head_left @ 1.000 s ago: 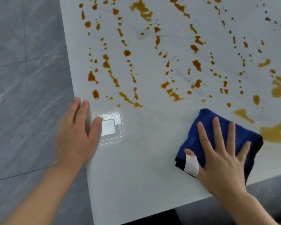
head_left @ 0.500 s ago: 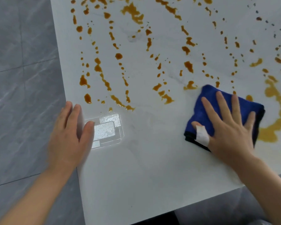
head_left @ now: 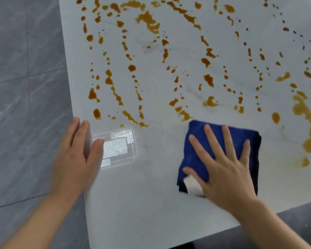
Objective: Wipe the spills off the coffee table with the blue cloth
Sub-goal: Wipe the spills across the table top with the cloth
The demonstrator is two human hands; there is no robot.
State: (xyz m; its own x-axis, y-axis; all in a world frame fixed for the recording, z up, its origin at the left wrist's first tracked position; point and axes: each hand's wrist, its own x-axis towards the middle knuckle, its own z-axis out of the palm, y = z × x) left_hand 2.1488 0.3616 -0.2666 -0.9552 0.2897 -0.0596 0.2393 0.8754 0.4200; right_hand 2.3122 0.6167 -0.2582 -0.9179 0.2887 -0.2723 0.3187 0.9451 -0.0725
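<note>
The folded blue cloth (head_left: 201, 141) lies flat on the white coffee table (head_left: 151, 203) near its front edge. My right hand (head_left: 224, 169) presses down on the cloth with fingers spread; its thumb carries a white bandage. Brown spills (head_left: 208, 80) in drops and streaks cover the table beyond the cloth, with larger yellowish puddles (head_left: 305, 112) at the right. My left hand (head_left: 74, 159) rests flat on the table's left edge, holding nothing.
A bright rectangular light reflection (head_left: 118, 146) shows on the table just right of my left hand. Grey tiled floor (head_left: 25, 105) lies left of the table and below its front edge.
My right hand pushed the cloth away into the spills, then drew it back toward the front edge. Drops near the cloth's far side are smeared or gone. The left hand stayed put.
</note>
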